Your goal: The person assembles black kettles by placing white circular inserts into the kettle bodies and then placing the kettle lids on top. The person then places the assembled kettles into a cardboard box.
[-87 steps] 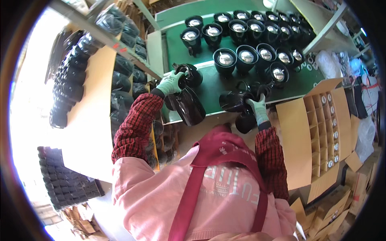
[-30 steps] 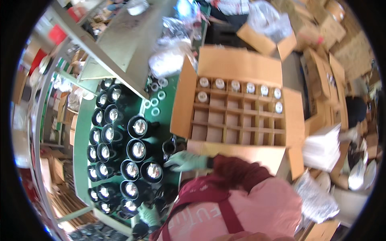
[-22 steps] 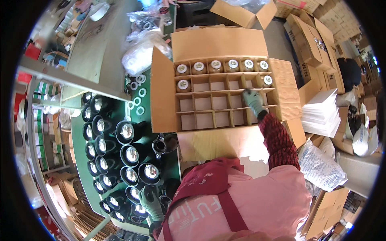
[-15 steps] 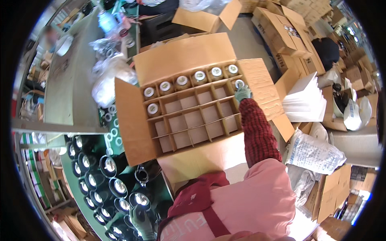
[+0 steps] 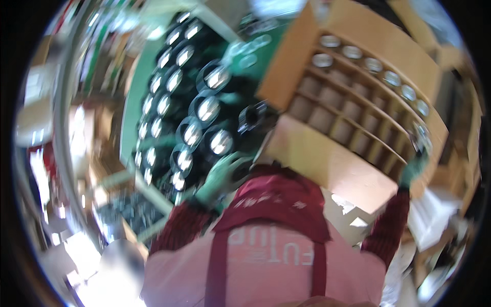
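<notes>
My gloved left hand (image 5: 225,176) is low beside the green table, next to several dark round vessels (image 5: 209,109) with bright, shiny centres. Its fingers curve near something dark, but blur hides whether they hold it. At the right end of a divided cardboard box (image 5: 332,156), my gloved right hand (image 5: 415,166) reaches to a pale-lidded jar (image 5: 421,133) in the corner compartment below the far row. Its fingertips are smeared, so their grip is unclear. Several more lidded jars (image 5: 373,65) fill the far row, and another jar (image 5: 322,60) stands at the second row's left end.
A dark open-mouthed vessel (image 5: 249,117) stands between the table's rows and the box. Clear rings (image 5: 249,60) lie on the green table top (image 5: 279,38). The box's flaps are folded out. A white stack (image 5: 434,215) stands right of the box.
The view has swung, so the box now sits at upper right and the vessels at upper middle left. My left hand has come up from among the vessels toward the box's near side.
</notes>
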A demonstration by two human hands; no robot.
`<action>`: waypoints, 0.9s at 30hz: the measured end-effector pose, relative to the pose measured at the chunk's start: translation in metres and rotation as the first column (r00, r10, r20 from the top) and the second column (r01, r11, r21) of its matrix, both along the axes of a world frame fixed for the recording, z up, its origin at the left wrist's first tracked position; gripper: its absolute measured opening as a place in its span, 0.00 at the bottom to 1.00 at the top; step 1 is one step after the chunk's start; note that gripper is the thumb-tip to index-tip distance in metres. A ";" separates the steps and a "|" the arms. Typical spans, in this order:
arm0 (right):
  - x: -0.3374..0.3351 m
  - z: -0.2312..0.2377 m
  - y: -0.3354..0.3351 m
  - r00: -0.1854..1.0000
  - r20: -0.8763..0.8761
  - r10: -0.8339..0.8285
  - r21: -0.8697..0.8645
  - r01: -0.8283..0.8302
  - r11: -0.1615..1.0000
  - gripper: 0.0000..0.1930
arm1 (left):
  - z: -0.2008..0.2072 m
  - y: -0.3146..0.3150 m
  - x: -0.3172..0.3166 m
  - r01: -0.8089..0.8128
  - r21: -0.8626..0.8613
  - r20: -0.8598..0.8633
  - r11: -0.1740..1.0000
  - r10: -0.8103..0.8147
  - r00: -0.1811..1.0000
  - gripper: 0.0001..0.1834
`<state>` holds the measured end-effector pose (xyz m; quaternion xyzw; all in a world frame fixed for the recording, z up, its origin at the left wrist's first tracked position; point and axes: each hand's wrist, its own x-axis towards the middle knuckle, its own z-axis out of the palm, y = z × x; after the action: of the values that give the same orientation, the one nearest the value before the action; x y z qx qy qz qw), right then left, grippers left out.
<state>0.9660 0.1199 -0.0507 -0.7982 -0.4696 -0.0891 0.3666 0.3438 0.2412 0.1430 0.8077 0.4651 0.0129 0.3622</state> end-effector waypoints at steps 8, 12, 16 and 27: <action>-0.246 0.110 -0.051 0.472 -0.839 0.270 -0.022 -0.526 0.850 0.15 | -0.015 -0.051 0.043 -0.034 0.111 0.363 0.993 -0.008 0.932 0.55; -0.367 0.168 -0.020 0.491 -0.677 0.548 -0.096 -0.798 0.595 0.15 | -0.013 -0.065 0.012 -0.045 0.047 0.377 0.998 0.024 0.926 0.65; -0.413 0.174 -0.009 0.181 -0.889 0.420 0.091 -0.830 0.550 0.35 | -0.016 -0.097 -0.036 -0.292 0.011 0.511 0.956 0.246 0.824 0.67; -0.436 0.026 -0.084 -0.683 -0.725 -0.088 0.409 -0.529 0.744 0.26 | -0.015 -0.143 -0.111 -0.205 -0.219 0.697 0.954 0.300 0.651 0.70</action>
<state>0.5302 0.0357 -0.0251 -0.2805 -0.1140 0.8550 0.4210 0.2325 0.0983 0.1282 0.6405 0.3921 0.3522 0.5585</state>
